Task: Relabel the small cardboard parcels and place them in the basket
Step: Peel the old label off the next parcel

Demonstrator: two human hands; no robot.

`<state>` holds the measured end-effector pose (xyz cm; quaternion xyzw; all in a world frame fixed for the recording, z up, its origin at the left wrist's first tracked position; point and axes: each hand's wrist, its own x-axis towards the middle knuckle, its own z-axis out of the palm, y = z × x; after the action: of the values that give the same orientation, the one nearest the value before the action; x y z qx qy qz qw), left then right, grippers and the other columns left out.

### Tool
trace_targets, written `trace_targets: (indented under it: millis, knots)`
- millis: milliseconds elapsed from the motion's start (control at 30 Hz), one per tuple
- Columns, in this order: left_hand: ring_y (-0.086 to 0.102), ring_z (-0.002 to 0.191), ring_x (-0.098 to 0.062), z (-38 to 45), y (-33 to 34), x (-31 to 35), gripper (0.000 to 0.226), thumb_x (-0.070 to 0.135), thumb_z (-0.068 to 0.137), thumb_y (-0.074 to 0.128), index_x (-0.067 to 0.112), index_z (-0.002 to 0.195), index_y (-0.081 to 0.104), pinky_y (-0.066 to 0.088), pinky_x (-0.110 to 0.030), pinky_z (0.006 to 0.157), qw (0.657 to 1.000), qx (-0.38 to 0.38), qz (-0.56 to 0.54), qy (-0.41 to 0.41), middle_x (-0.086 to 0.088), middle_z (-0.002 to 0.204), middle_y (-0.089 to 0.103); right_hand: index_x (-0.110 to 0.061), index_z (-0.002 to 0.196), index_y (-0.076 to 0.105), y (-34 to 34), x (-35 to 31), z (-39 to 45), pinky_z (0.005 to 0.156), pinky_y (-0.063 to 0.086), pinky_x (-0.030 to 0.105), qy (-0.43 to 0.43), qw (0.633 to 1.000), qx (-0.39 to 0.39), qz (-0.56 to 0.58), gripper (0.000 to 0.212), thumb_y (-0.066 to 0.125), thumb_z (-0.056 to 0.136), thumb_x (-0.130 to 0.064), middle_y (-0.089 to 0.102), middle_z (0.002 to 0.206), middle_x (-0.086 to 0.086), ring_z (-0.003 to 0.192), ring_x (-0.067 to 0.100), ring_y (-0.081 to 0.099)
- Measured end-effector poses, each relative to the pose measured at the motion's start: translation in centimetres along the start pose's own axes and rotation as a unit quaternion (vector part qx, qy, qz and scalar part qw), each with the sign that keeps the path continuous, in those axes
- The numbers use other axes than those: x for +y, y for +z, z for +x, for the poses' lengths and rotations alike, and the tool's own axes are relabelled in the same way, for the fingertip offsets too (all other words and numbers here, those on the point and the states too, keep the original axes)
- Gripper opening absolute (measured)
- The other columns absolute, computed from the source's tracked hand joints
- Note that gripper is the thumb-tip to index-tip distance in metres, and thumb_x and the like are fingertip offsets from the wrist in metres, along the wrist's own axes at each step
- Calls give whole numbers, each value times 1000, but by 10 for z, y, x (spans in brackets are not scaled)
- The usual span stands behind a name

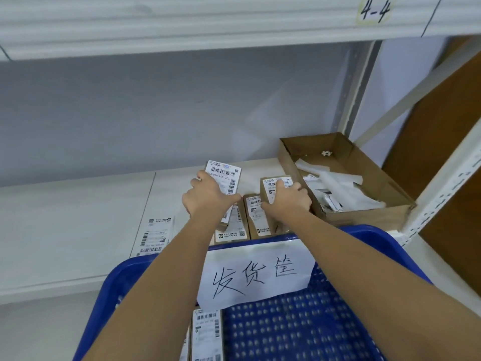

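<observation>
My left hand [207, 198] grips a small cardboard parcel [226, 178] with a white barcode label on top, tilted above the shelf. My right hand [287, 201] grips a second labelled parcel [273, 185] just to its right. Two more labelled parcels [253, 217] lie flat on the shelf between and below my hands. The blue plastic basket [338, 308] sits in front of the shelf under my forearms, with a handwritten paper sign [256, 276] on its far wall. A labelled parcel [207, 334] lies inside the basket at its left.
An open shallow cardboard tray [385, 186] holding peeled label backings and paper scraps stands to the right on the white shelf [65, 217]. A loose sheet of labels [156, 235] lies on the shelf to the left. A shelf upright [442, 188] rises at right.
</observation>
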<state>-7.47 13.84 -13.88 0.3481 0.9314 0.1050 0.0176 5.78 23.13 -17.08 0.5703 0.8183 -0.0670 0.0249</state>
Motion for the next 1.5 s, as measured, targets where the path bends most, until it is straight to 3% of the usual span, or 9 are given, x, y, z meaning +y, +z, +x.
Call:
trace_targets:
  millis: [333,433,533,667,900,1033,1267,1500]
  knots:
    - [56,109,-26,-28,-41,10,92,64,74,66,4,133,29,48,-38,73,999,25,-40,-1,-10,124,49,-18,137,29,-61,-15,-38,74,46,36,-65,994,92,-7,71,51,85,-61,37,130,18,112,32,45]
    - [53,115,-27,-44,-59,16,102,64,78,62,2,145,16,49,-39,77,998,39,-56,-3,-13,131,45,-17,136,30,-78,-14,-58,71,43,35,-74,991,115,2,72,50,84,-63,38,128,18,111,32,45]
    - [55,110,-29,-67,-68,20,104,65,82,57,16,153,-1,48,-38,76,997,40,-59,6,-15,130,43,-17,134,31,-85,-10,-82,72,44,36,-72,989,129,7,71,50,84,-64,37,127,18,112,33,45]
    - [56,105,-28,-96,-72,19,96,68,85,49,25,154,-2,46,-36,74,999,22,-45,20,-15,128,41,-16,131,31,-88,3,-109,73,43,37,-66,988,141,-1,69,49,84,-64,37,129,20,111,33,45]
    - [54,110,-34,-161,-18,-2,95,69,83,51,25,153,3,42,-37,78,988,-80,-127,-24,-18,131,41,-17,132,30,-34,32,-168,82,45,40,-20,996,62,61,71,52,83,-64,35,132,19,116,34,42]
    - [51,118,-33,-202,26,-20,94,66,85,51,25,153,1,45,-39,87,984,-134,-114,-34,-17,139,37,-16,134,29,14,48,-198,81,47,40,-13,999,1,48,75,54,82,-63,33,135,18,118,34,42]
    - [53,114,-33,-239,101,-49,96,62,82,58,26,152,3,47,-38,86,972,-203,-114,-42,-19,142,34,-16,136,28,92,63,-227,88,46,43,18,992,-78,96,75,58,82,-57,31,135,16,120,34,38]
    - [47,126,-33,-235,155,-62,98,65,84,53,26,153,-6,45,-37,86,963,-250,-73,-64,-20,156,13,-19,137,26,155,67,-221,90,44,42,23,982,-144,119,75,62,80,-52,29,134,14,121,33,35]
